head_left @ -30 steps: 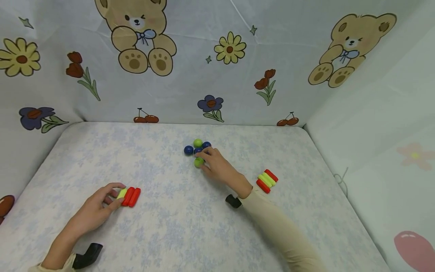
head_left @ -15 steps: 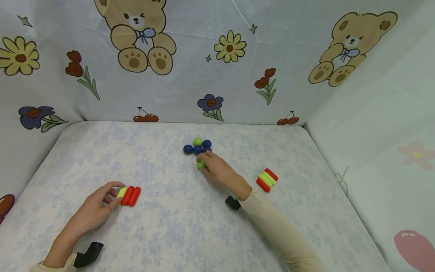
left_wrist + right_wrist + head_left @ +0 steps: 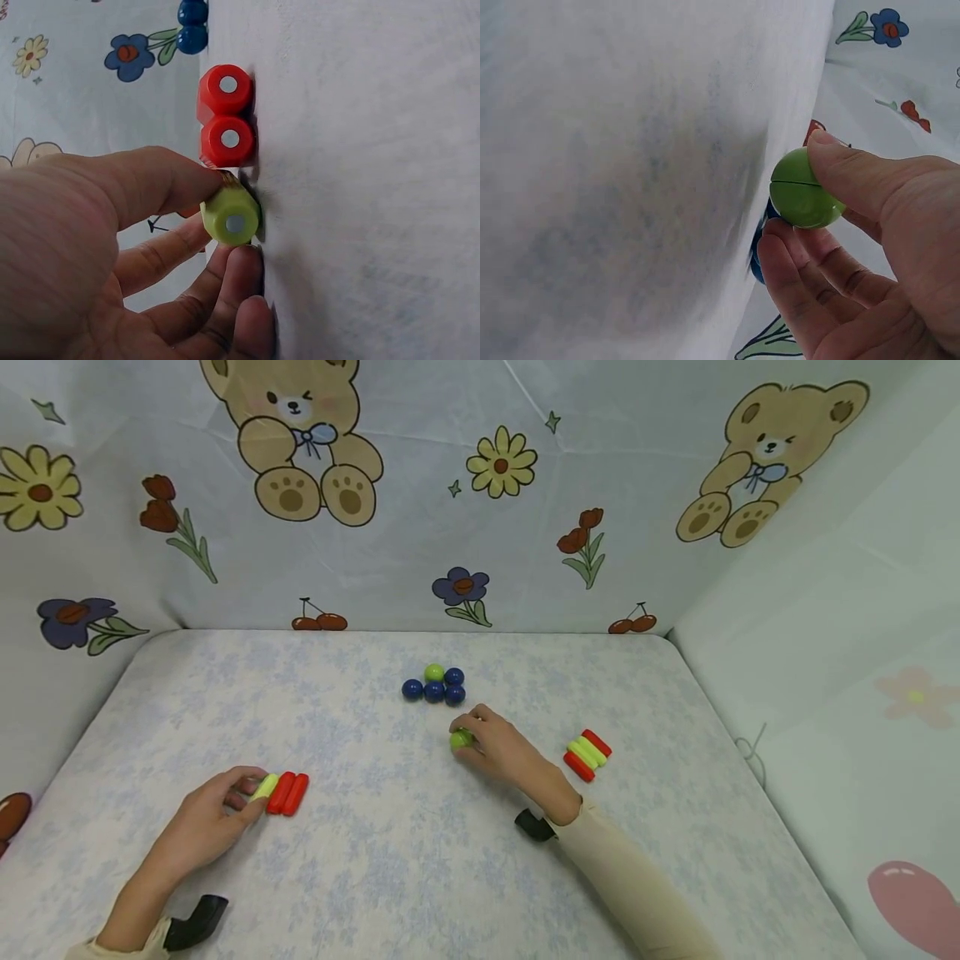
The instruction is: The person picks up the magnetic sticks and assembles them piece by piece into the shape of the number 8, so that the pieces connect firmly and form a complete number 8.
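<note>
My left hand (image 3: 217,814) pinches a yellow-green magnetic rod (image 3: 232,217) between thumb and fingers at the left of the table. Right beside it lie two red rods (image 3: 287,793) side by side, their round silvery ends showing in the left wrist view. My right hand (image 3: 498,747) pinches a shiny green ball (image 3: 799,187) with a dark seam between thumb and fingers, in front of the ball cluster. That cluster holds several dark blue balls (image 3: 434,692) and another green ball (image 3: 434,672), touching or close together.
To the right of my right hand lies a row of red and yellow-green rods (image 3: 588,755). The table (image 3: 420,877) has a pale blue mottled cover. A printed cloth wall (image 3: 405,577) stands along its back edge, and a pale wall (image 3: 817,635) along the right.
My right hand has drawn the green ball away from the cluster, toward me and to the right. On the left, the yellow-green rod has shifted slightly away from the red ones.
</note>
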`<state>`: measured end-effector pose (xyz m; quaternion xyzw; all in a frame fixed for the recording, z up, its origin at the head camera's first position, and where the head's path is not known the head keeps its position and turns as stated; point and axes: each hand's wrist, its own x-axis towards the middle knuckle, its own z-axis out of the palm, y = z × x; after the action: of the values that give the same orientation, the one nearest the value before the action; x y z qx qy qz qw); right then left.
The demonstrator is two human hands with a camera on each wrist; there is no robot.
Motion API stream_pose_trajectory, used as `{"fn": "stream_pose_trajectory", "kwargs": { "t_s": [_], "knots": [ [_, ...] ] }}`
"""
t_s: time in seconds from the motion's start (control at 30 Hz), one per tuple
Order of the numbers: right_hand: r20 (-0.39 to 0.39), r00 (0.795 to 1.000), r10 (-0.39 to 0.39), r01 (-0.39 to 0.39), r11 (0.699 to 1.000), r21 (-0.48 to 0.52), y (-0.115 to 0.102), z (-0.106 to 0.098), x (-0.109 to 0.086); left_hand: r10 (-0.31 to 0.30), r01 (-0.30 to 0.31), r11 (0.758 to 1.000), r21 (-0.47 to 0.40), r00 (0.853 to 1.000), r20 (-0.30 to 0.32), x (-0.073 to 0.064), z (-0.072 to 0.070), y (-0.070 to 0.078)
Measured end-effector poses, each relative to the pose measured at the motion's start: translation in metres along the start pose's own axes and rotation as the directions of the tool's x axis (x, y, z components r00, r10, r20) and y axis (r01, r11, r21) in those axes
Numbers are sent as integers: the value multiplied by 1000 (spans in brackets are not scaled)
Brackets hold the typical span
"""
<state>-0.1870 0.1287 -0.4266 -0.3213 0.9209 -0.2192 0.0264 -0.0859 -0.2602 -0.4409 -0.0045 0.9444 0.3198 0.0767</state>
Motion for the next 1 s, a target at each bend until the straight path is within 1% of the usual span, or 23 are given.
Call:
{"fn": "stream_pose_trajectory", "kwargs": {
  "t_s": [0.13, 0.23, 0.43, 0.53, 0.63, 0.8, 0.9, 1.0],
  "knots": [
    [4, 999, 45, -45, 999, 14, 3, -2, -10, 1, -1, 1000, 0, 1000, -9, 1, 0, 1],
    [10, 997, 71, -72, 997, 23, 4, -4, -17, 20, -20, 1000, 0, 1000, -20, 0, 0, 1],
    [14, 996, 90, -90, 996, 21, 7, -4, -27, 28, -28, 1000, -3, 999, -36, 2, -4, 1],
    [18, 995, 95, -96, 995, 33, 8, -3, -30, 32, -33, 999, -4, 998, -59, 3, -5, 3],
    [24, 995, 102, -103, 994, 43, 10, -1, -31, 50, -52, 999, -16, 995, -81, 3, -6, 7],
    [13, 993, 113, -114, 992, 48, 11, 0, -32, 116, -121, 992, -41, 988, -100, 8, -4, 23],
    [12, 992, 123, -123, 991, 55, 12, 1, -32, 173, -179, 982, -54, 979, -105, 13, 0, 36],
    [13, 991, 132, -132, 989, 68, 12, 1, -31, 235, -242, 968, -70, 967, -102, 19, 7, 50]
  ]
}}
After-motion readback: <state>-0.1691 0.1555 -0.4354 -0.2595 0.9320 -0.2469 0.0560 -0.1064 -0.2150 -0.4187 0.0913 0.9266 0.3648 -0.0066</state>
